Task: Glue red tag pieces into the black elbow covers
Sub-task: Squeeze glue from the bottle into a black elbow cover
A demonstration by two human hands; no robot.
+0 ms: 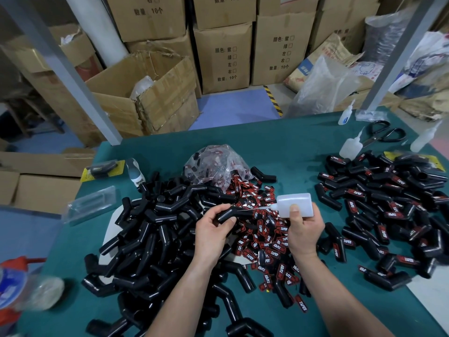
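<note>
Note left grip [213,229] curled round one black elbow cover [227,214] above near-centre desk [279,147], right grip [303,229] clasping glue bottle [295,205], nozzle at cover. Find red tag pieces [264,242] heaped beneath. Judge roughly half remaining: bare covers [150,234] left, tagged covers [388,207] far right.

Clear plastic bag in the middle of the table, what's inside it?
Red-and-black tag pieces show through the clear plastic bag, which lies against the loose tag pile. The crinkled, glaring plastic hides how many remain inside.

Storeroom workshop: stacked cartons [222,57] behind worktable [279,147].
</note>
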